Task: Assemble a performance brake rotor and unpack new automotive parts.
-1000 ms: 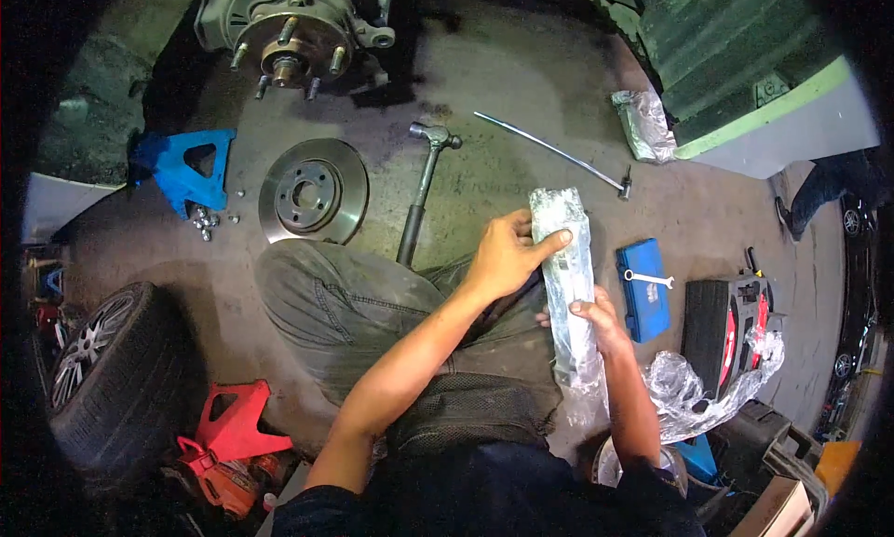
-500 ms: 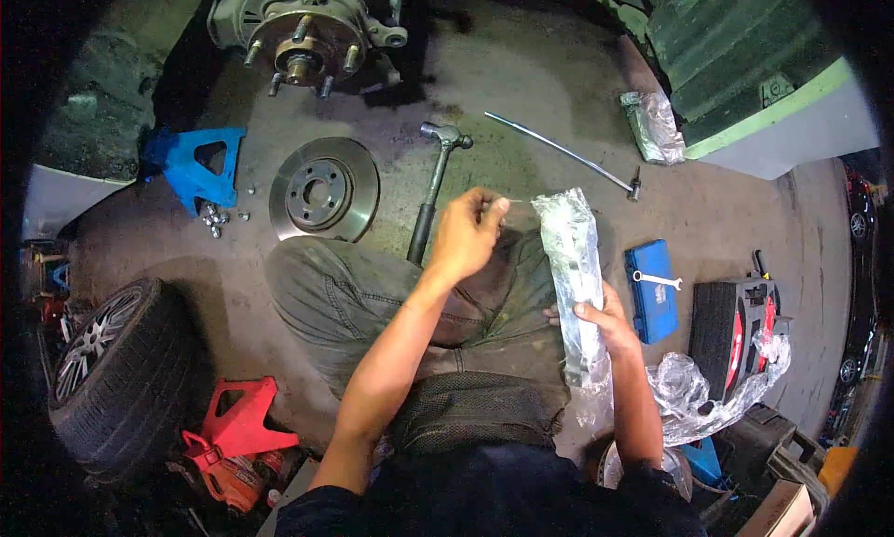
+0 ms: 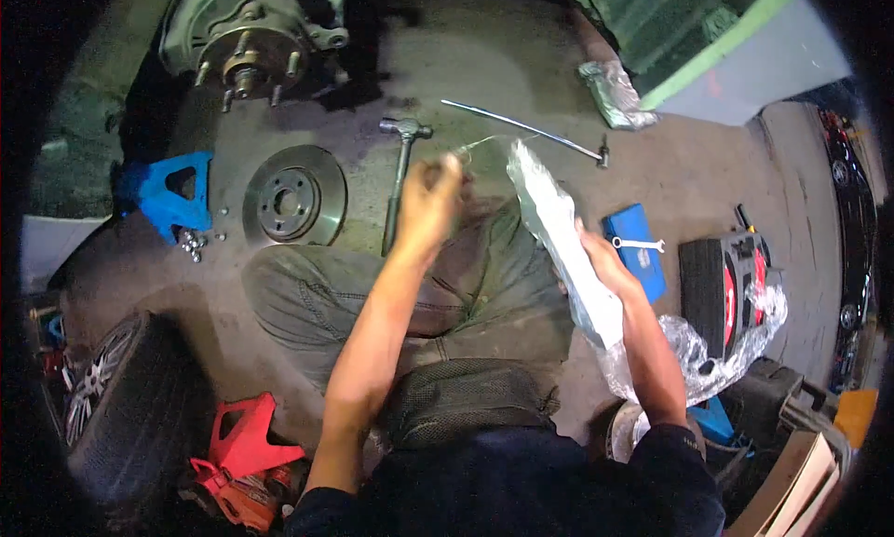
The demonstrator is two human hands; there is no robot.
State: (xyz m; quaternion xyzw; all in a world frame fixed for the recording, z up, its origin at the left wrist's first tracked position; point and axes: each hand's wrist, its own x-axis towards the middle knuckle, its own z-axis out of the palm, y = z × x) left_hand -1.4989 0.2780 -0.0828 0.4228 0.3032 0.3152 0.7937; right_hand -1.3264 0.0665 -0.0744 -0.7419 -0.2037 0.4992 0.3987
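Note:
My right hand [image 3: 610, 269] is wrapped around a long, flat package [image 3: 570, 248] in shiny clear plastic, held tilted above my right leg. Its far end points up and to the left. My left hand [image 3: 430, 206], partly smeared by motion, pinches a thin, see-through strand [image 3: 480, 142] like a strip of plastic. That strand curves across to the tip of the package. Beyond my left hand a ball-peen hammer [image 3: 404, 155] lies on the floor. What is inside the wrapping cannot be made out.
A brake disc [image 3: 296, 198], a blue jack stand [image 3: 177, 194] and lug nuts [image 3: 193, 245] lie to the left. Ahead is a bare wheel hub [image 3: 244, 67]. A breaker bar [image 3: 521, 125], a blue case [image 3: 636, 248] with a wrench [image 3: 639, 244], and crumpled plastic [image 3: 694, 351] are rightward.
My left hand has drawn the strand out longer from the package's tip. The package has tilted, its far end swinging left. The whole view has shifted a little.

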